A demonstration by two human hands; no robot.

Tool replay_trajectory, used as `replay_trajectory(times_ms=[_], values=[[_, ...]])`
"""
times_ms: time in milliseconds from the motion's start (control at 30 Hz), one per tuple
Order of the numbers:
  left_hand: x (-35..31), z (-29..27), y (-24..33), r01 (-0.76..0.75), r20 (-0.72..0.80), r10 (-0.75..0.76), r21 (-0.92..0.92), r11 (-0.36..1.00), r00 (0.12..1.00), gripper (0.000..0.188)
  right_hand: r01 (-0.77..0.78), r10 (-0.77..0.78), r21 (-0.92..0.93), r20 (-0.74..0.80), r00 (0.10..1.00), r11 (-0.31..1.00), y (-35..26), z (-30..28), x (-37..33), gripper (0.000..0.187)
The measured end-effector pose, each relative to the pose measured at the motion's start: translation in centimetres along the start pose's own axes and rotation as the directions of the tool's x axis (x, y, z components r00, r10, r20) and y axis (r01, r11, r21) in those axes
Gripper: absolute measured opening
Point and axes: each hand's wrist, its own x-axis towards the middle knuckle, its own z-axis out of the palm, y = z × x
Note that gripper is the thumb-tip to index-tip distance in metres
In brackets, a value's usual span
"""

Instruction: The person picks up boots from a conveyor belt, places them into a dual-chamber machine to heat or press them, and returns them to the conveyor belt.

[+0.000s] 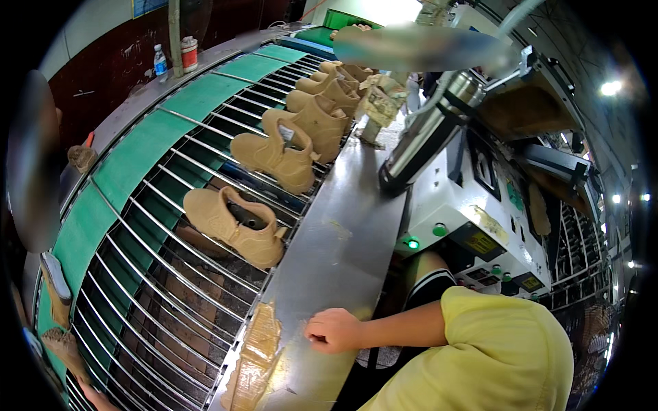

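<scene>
My right hand (332, 331) reaches across from a yellow sleeve. Its fingers are curled into a loose fist, and nothing shows in them. It is over the metal ledge (340, 240), beside brown tape (258, 349) stuck along the ledge's edge. My left hand is not in view. The nearest shoe is a tan ankle-high shoe (236, 226), lying on a rack of metal rods (164, 274). Behind it stand another tan shoe (281, 154) and several more in a row. At the lower left a partly cut-off arm (96, 396) shows; whose it is, I cannot tell.
A green belt (103, 192) runs beyond the rods, with a grey-soled shoe (56, 281) on it. A steel thermos (435, 130) stands before a white control box (445, 212) with a lit green button. A bottle (160, 61) stands at the far left. Co-workers are partly visible, blurred.
</scene>
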Motion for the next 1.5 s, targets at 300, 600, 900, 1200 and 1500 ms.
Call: replay_trajectory(times_ms=[300,600,900,1200,1500], values=[[3.6,1.5,0.4,-0.025,-0.096,0.037,0.126,0.992,0.995,0.049,0.003,-0.004,-0.050,-0.030,1.000,0.999,-0.5,0.2,0.9,0.009],[-2.2,-2.5,2.6,-0.036,-0.208,0.084,0.226,0.973,0.975,0.065,0.010,-0.010,-0.003,-0.007,1.000,1.000,-0.8,-0.5,-0.4,0.009],[-23.8,-13.9,19.3,-0.583,0.129,0.573,0.054,0.811,0.809,0.023,-0.292,0.198,0.493,0.235,0.952,0.820,-1.5,0.9,-1.8,0.021],[-69.4,-13.8,33.6,-0.336,0.714,0.500,-0.375,0.864,0.490,0.019,-0.709,-0.399,0.398,0.620,0.675,-0.582,-10.9,-11.4,-12.6,0.088],[-87.8,-6.4,35.7,-0.582,0.439,0.698,-0.812,0.039,-0.566,0.021,0.076,0.076,0.822,-0.040,0.996,-0.564,-3.6,-23.0,-21.6,0.077]])
